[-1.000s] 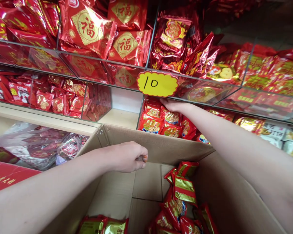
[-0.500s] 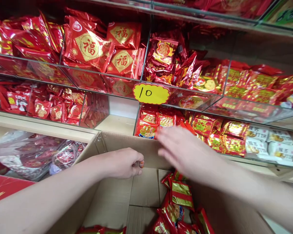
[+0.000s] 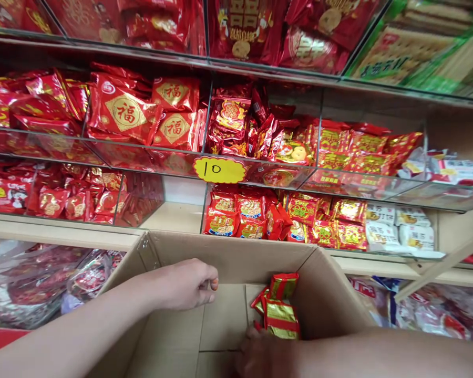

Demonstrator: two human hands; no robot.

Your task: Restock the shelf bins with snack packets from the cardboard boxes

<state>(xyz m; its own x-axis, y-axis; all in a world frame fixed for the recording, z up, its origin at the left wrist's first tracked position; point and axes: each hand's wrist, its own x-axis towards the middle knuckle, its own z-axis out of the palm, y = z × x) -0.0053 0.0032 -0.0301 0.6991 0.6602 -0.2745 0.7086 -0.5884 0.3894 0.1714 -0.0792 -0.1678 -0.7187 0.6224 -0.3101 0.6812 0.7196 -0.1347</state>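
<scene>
My left hand (image 3: 193, 283) hangs over the cardboard box (image 3: 236, 254), its fingers loosely curled in and nothing showing in them. Down inside the box, my right hand (image 3: 260, 352) is at the red and gold snack packets (image 3: 281, 317). That hand is dark and blurred, and its fingers cannot be made out clearly. On the low shelf just beyond the box, red snack packets (image 3: 236, 215) stand in rows inside a clear bin.
A yellow tag marked 10 (image 3: 219, 169) sits on the clear shelf front. Red packets with gold diamonds (image 3: 126, 110) fill a bin above. White packets (image 3: 398, 231) lie at right. Bagged goods (image 3: 35, 278) lie left of the box. A wooden brace (image 3: 445, 252) slants at right.
My right hand has gone from the low shelf's packets down into the box. My left hand stays curled over the box. The view has tilted up and turned a little right.
</scene>
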